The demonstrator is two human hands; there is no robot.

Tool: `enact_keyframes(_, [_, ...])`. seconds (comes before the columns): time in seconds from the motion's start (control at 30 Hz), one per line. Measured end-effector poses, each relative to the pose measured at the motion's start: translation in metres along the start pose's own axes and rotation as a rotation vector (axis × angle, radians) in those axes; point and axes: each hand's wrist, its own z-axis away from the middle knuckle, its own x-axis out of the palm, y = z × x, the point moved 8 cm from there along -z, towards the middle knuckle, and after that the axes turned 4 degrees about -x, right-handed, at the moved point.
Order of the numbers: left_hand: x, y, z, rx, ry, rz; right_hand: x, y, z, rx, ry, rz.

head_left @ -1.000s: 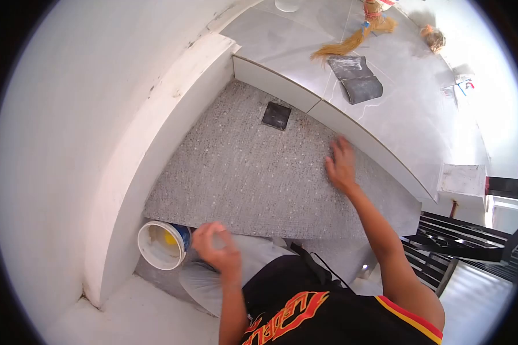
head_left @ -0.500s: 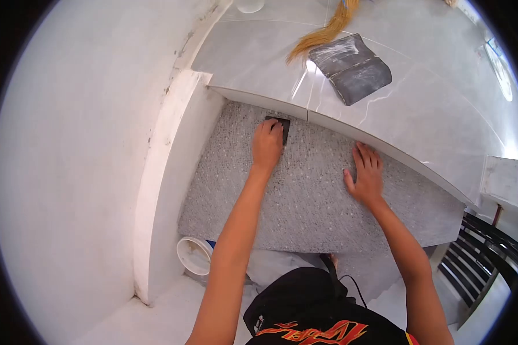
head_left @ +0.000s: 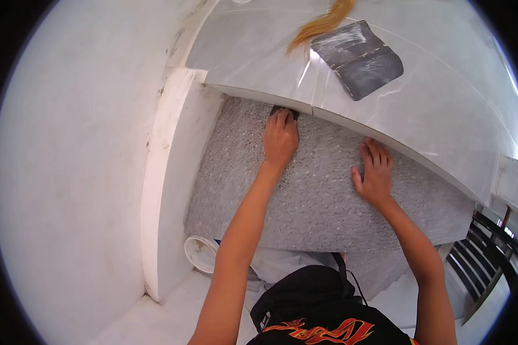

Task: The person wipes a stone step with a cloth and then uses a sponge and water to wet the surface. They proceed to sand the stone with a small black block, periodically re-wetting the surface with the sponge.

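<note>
My left hand (head_left: 281,139) is closed over a piece of dark sandpaper (head_left: 295,114), pressing it on the speckled grey stone slab (head_left: 322,201). Its far edge lies close against the base of the raised tiled ledge (head_left: 259,96), and my fingers hide most of it. To the right, my right hand (head_left: 377,172) rests flat on the same slab with fingers spread and thumb out, its fingertips near the ledge. On the glossy grey tiles (head_left: 443,103) above lies a creased dark sheet (head_left: 360,60) smeared with white dust, like a larger piece of sandpaper.
Straw-coloured bristles (head_left: 322,26) lie beside the dusty sheet. A white bucket (head_left: 200,254) stands below the slab's left corner. A white wall (head_left: 86,161) borders the left side. At the right are black slats (head_left: 477,253) of a chair or rack.
My left hand has slid the sandpaper forward over the slab, up to the ledge. My right hand stays nearly in place on the slab. The view has shifted slightly.
</note>
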Motion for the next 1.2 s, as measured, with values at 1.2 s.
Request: enact_keyframes(1.2, [-0.022, -0.083, -0.019, 0.006, -0.202, -0.244, 0.001, -0.001, 0.0, -0.03, -0.007, 0.023])
